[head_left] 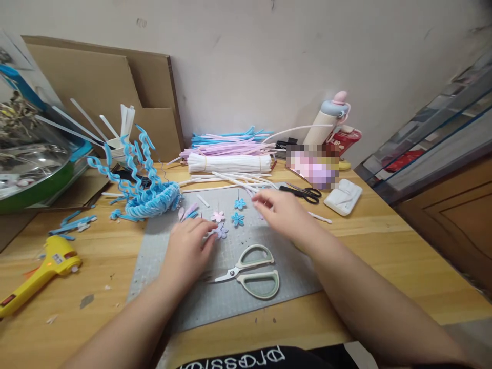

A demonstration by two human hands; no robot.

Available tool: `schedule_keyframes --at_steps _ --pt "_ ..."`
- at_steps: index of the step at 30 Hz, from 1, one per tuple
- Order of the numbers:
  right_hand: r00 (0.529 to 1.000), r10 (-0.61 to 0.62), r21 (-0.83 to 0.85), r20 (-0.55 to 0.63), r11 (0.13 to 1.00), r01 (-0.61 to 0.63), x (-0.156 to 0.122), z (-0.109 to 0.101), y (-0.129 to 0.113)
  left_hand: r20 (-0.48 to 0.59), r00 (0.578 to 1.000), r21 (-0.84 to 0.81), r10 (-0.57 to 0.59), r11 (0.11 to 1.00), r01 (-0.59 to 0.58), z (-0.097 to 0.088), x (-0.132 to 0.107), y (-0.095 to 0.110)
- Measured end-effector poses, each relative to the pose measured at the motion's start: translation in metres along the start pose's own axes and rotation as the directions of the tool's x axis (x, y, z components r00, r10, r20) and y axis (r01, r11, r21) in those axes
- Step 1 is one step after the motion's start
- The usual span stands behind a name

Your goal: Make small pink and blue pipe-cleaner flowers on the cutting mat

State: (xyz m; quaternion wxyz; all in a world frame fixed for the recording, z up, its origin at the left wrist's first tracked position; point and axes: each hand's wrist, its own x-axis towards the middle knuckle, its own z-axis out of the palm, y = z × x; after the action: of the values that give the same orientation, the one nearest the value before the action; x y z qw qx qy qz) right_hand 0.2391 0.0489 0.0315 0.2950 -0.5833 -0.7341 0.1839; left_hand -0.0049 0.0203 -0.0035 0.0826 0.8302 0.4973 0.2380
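My left hand point(190, 246) rests on the grey cutting mat point(230, 297), fingers curled beside a small purple pipe-cleaner flower point(221, 233); whether it grips the flower is unclear. A pink flower point(218, 216) and two blue flowers point(238, 219) point(240, 204) lie just beyond. My right hand point(280, 210) hovers low over the mat's far right part, blurred by motion, fingertips near the blue flowers. Pale green scissors point(251, 271) lie on the mat between my forearms.
Bundles of white, pink and blue pipe cleaners point(226, 154) lie at the back. Black scissors point(303, 192), a white pad point(343, 196) and a bottle point(326, 120) are at right. A curly blue pipe-cleaner piece point(142, 189) and yellow glue gun point(42, 269) sit left.
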Motion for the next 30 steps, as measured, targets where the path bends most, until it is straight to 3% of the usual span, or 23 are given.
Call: schedule_keyframes --at_steps 2,4,10,12,14,16,18,20,24,30 --pt "0.996 -0.026 0.090 0.087 0.996 0.018 -0.015 0.008 -0.018 0.076 0.997 0.016 -0.002 1.000 0.001 0.008 0.003 0.008" --pt "0.994 -0.037 0.156 0.102 0.988 0.021 -0.027 0.012 -0.028 0.099 0.995 0.012 -0.031 0.999 0.030 0.015 0.006 0.013" --pt "0.990 0.011 0.322 0.138 0.945 -0.055 -0.043 0.018 -0.030 0.061 0.994 -0.087 -0.093 0.991 0.098 0.019 0.008 0.015" --pt "0.989 0.062 0.398 0.133 0.911 -0.111 -0.048 0.026 -0.032 0.022 0.993 -0.205 -0.116 0.972 0.118 0.014 0.004 0.015" --pt "0.976 0.135 0.547 0.168 0.811 -0.207 -0.053 0.036 -0.035 -0.017 0.985 -0.435 -0.170 0.888 0.146 0.009 -0.001 0.017" --pt "0.953 0.145 0.756 0.265 0.583 -0.299 -0.058 0.046 -0.040 -0.026 0.973 -0.653 -0.229 0.741 0.157 0.005 -0.006 0.019" --pt "0.927 0.088 0.865 0.363 0.337 -0.371 -0.062 0.055 -0.043 -0.026 0.971 -0.744 -0.238 0.653 0.140 0.003 -0.010 0.021" --pt "0.911 0.044 0.891 0.410 0.194 -0.410 -0.064 0.060 -0.043 -0.045 0.977 -0.747 -0.207 0.657 0.105 0.001 -0.012 0.022" --pt "0.903 0.033 0.898 0.428 0.101 -0.429 -0.064 0.064 -0.037 -0.090 0.984 -0.666 -0.154 0.744 0.056 -0.001 -0.013 0.022" --pt "0.901 0.007 0.900 0.434 0.049 -0.434 -0.061 0.066 -0.033 -0.102 0.991 -0.608 -0.087 0.794 0.007 -0.001 -0.014 0.021"
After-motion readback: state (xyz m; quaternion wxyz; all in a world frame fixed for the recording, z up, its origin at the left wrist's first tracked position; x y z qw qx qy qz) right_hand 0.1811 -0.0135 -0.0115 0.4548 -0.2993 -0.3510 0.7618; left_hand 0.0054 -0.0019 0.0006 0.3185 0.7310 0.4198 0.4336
